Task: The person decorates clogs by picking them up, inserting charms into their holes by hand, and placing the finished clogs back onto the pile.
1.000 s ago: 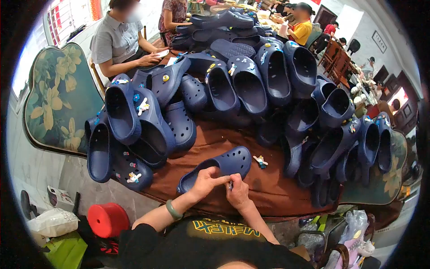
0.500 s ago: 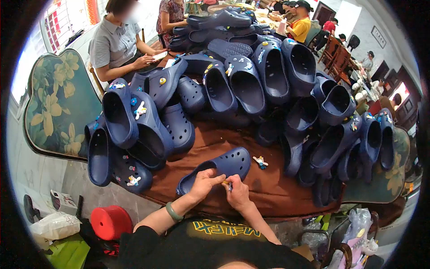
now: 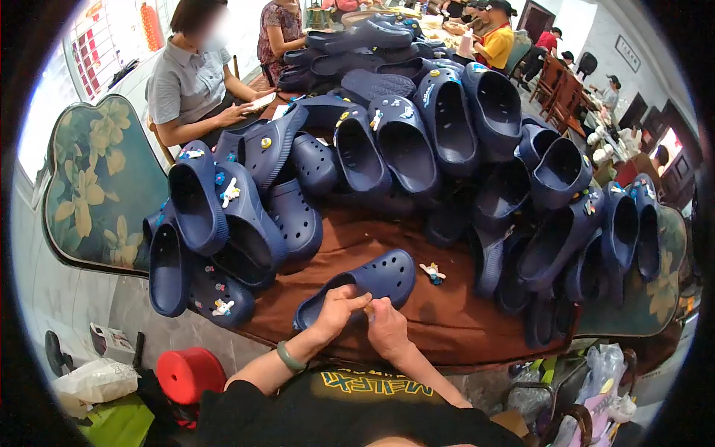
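A navy clog [image 3: 387, 277] with round holes lies on the brown cloth [image 3: 350, 238], its toe pointing to the upper right. My left hand [image 3: 339, 309], with a bangle at the wrist, rests over the clog's heel opening, thumb and fingers closed together. Just right of it, my right hand [image 3: 387, 328] is closed in a pinch, nearly touching the left fingertips. A tiny item seems to be between the hands, too small to name. Right of the clog lies a small white and blue charm [image 3: 431, 273].
Navy clogs [image 3: 406, 149], several with charms, are heaped around the cloth's far side. Floral chair backs [image 3: 104, 186] flank the table. A person in a grey shirt [image 3: 190, 82] holds a phone at the upper left. A red stool [image 3: 191, 375] stands at lower left.
The right hand has turned and its fingers have curled in more; a small item earlier visible at its fingertips is now mostly hidden. The left hand stays by the clog. The view has shifted slightly.
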A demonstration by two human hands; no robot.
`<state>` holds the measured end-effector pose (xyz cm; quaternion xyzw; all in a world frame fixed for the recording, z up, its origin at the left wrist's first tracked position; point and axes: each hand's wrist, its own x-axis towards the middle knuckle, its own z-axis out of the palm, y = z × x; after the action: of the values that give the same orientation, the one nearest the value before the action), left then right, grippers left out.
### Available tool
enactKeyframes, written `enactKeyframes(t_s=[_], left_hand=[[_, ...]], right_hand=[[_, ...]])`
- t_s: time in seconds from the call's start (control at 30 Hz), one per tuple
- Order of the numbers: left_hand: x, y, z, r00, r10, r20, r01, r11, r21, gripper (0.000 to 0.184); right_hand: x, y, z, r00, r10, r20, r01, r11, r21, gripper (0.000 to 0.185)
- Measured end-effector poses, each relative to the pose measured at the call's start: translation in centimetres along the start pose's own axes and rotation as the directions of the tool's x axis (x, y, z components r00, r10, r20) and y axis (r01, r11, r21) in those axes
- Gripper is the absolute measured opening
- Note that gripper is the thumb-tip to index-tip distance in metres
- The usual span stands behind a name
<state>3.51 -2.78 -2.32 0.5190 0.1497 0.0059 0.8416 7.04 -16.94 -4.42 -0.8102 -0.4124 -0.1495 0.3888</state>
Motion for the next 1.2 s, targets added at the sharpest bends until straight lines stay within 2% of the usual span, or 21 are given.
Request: enactKeyframes(t_s=[0.1, 0.2, 0.23, 0.33, 0.43, 0.5, 0.53, 0.57, 0.6, 0.63, 0.67, 0.73, 0.77, 0.8, 0.87, 0.97, 1.03, 1.13, 1.17, 1.2], left_hand=[[-0.3, -1.3, -0.4, 0.975, 0.213, -0.071, -0.174, 0.918, 0.356, 0.022], [-0.7, -1.2, 0.0, 0.948, 0.308, -0.074, -0.231, 0.833, 0.502, 0.033], [-0.9, -0.8, 0.3, 0.945, 0.317, -0.080, -0.232, 0.822, 0.520, 0.035], [-0.8, -0.3, 0.6, 0.945, 0.320, -0.067, -0.233, 0.802, 0.550, 0.037], [0.0, -1.5, 0.1, 0.954, 0.300, -0.022, -0.242, 0.808, 0.538, 0.038], [-0.4, -0.2, 1.0, 0.955, 0.297, -0.023, -0.240, 0.812, 0.532, 0.039], [0.2, -1.5, 0.1, 0.950, 0.313, -0.012, -0.245, 0.768, 0.592, 0.038], [0.0, -0.9, 0.3, 0.929, 0.368, 0.028, -0.288, 0.675, 0.679, 0.035], [0.2, -1.1, 0.0, 0.952, 0.307, -0.012, -0.203, 0.655, 0.728, 0.030], [0.1, -1.2, -0.3, 0.896, 0.425, 0.128, -0.365, 0.540, 0.759, 0.022], [0.4, -1.6, -0.7, 0.930, 0.350, 0.116, -0.298, 0.527, 0.796, 0.023], [0.8, -2.6, -2.1, 0.838, 0.455, 0.300, -0.448, 0.262, 0.855, 0.021], [0.7, -1.5, -1.3, 0.935, 0.330, 0.127, -0.287, 0.497, 0.819, 0.019], [0.6, -0.4, -0.6, 0.981, 0.186, -0.052, -0.092, 0.685, 0.723, 0.028], [0.4, 0.1, 0.4, 0.974, 0.206, -0.098, -0.131, 0.859, 0.495, 0.040], [0.7, -0.6, -0.6, 0.991, 0.090, -0.103, -0.036, 0.899, 0.436, 0.037], [1.2, -1.8, -1.6, 0.994, 0.087, -0.066, -0.054, 0.917, 0.395, 0.033], [1.0, -1.1, -0.6, 0.996, 0.056, -0.064, -0.039, 0.970, 0.241, 0.029], [0.8, -0.7, -0.2, 0.997, 0.037, -0.071, -0.024, 0.984, 0.174, 0.028], [0.6, -0.7, -0.3, 0.998, 0.020, -0.057, -0.009, 0.981, 0.193, 0.028]], right_hand=[[0.1, -0.2, -0.5, 0.999, 0.044, 0.004, -0.044, 0.999, -0.012, 0.027], [0.6, -1.0, -1.1, 0.994, 0.109, -0.019, -0.110, 0.992, -0.055, 0.028], [0.6, -1.3, -1.2, 0.991, 0.134, -0.031, -0.136, 0.988, -0.078, 0.029], [0.2, -1.2, -1.4, 0.985, 0.159, 0.062, -0.138, 0.955, -0.263, 0.029], [0.9, -1.5, -2.7, 0.925, 0.288, 0.247, -0.238, 0.948, -0.214, 0.032], [2.4, -0.7, -4.2, 0.891, 0.264, 0.369, -0.213, 0.961, -0.175, 0.028], [3.0, -0.1, -4.7, 0.862, 0.257, 0.437, -0.213, 0.966, -0.148, 0.026], [3.4, 0.4, -4.7, 0.896, 0.173, 0.408, -0.141, 0.984, -0.108, 0.022], [3.6, 0.9, -4.5, 0.921, 0.094, 0.379, -0.075, 0.995, -0.064, 0.018], [4.0, 0.9, -4.5, 0.928, 0.061, 0.369, -0.065, 0.998, -0.002, 0.017], [4.3, 0.7, -4.7, 0.934, 0.036, 0.355, -0.063, 0.996, 0.063, 0.016], [4.1, 0.8, -4.4, 0.927, 0.023, 0.374, -0.072, 0.991, 0.116, 0.017], [3.7, 0.8, -3.9, 0.932, 0.037, 0.359, -0.083, 0.990, 0.113, 0.017], [3.4, 0.8, -3.5, 0.940, 0.042, 0.338, -0.082, 0.991, 0.105, 0.017], [2.8, 0.6, -2.8, 0.958, 0.010, 0.288, -0.023, 0.999, 0.044, 0.015], [2.1, 0.6, -1.9, 0.977, -0.043, 0.210, 0.051, 0.998, -0.030, 0.015], [1.8, 0.8, -1.6, 0.980, -0.083, 0.178, 0.099, 0.992, -0.084, 0.014], [1.4, 1.0, -1.6, 0.934, -0.303, 0.188, 0.297, 0.953, 0.061, 0.016], [0.6, 0.7, -1.4, 0.900, -0.344, 0.269, 0.346, 0.937, 0.043, 0.017], [0.7, 0.6, -1.7, 0.932, -0.280, 0.230, 0.274, 0.960, 0.061, 0.017]])
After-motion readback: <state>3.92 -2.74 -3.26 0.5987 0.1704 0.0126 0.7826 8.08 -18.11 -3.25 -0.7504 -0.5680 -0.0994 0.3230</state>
